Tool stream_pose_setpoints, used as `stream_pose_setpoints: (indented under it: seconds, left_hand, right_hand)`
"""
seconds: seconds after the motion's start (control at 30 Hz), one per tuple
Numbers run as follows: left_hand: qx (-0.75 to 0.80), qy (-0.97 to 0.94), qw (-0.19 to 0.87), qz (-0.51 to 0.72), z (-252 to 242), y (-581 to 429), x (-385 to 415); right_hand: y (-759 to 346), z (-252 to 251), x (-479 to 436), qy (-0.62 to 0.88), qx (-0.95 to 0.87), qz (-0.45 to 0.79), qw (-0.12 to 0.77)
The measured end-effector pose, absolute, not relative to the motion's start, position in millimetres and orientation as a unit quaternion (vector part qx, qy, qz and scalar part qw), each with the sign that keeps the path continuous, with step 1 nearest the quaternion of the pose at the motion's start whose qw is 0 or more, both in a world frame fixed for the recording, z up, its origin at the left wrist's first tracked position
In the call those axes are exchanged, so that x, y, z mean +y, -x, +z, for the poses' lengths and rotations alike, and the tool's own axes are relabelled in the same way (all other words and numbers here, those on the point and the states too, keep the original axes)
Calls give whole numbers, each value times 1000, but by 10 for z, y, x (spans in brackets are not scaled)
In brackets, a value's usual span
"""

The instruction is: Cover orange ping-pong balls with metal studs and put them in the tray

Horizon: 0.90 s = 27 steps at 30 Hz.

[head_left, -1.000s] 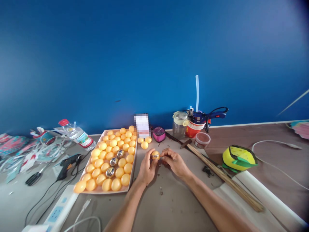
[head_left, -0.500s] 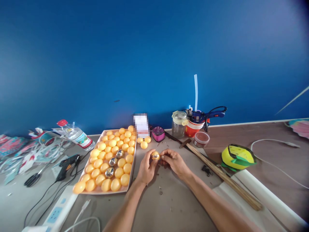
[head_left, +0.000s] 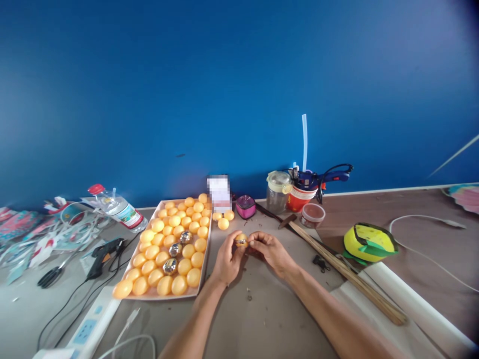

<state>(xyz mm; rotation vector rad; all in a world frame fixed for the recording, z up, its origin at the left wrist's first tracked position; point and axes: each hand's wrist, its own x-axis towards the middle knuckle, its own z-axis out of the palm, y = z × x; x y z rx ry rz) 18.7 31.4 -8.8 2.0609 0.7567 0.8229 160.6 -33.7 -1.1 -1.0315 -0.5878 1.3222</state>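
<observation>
An orange ping-pong ball (head_left: 241, 240) with a shiny silver patch sits between the thumb and fingers of my left hand (head_left: 229, 262). My right hand (head_left: 272, 253) is closed at the ball's right side, thumb and forefinger pinched together against it. Whether a small piece lies in that pinch is too small to tell. To the left, a shallow tray (head_left: 204, 279) holds many orange balls, with three silver-coated balls (head_left: 175, 250) among them. Several loose orange balls (head_left: 223, 224) lie just beyond my left hand.
Behind my hands stand a purple case (head_left: 245, 207), a clear jar (head_left: 277, 194) and a red cup (head_left: 299, 198) of tools. A wooden-handled hammer (head_left: 344, 271) and a yellow pouch (head_left: 369, 243) lie right. A glue gun (head_left: 105, 257), power strip (head_left: 88, 326) and tilted bottle (head_left: 121, 212) are left.
The ball has turned slightly between my fingers, so its silver patch shows differently. Both hands stay in nearly the same place.
</observation>
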Motion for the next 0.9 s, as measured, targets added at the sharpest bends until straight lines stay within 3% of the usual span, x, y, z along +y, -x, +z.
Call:
stream_pose_setpoints:
  seconds: [0.9]
  left_hand:
    - [286,-824,381,307,-112,-178,312]
  right_hand:
    - [-1629,6,-332,470,-257,582,612]
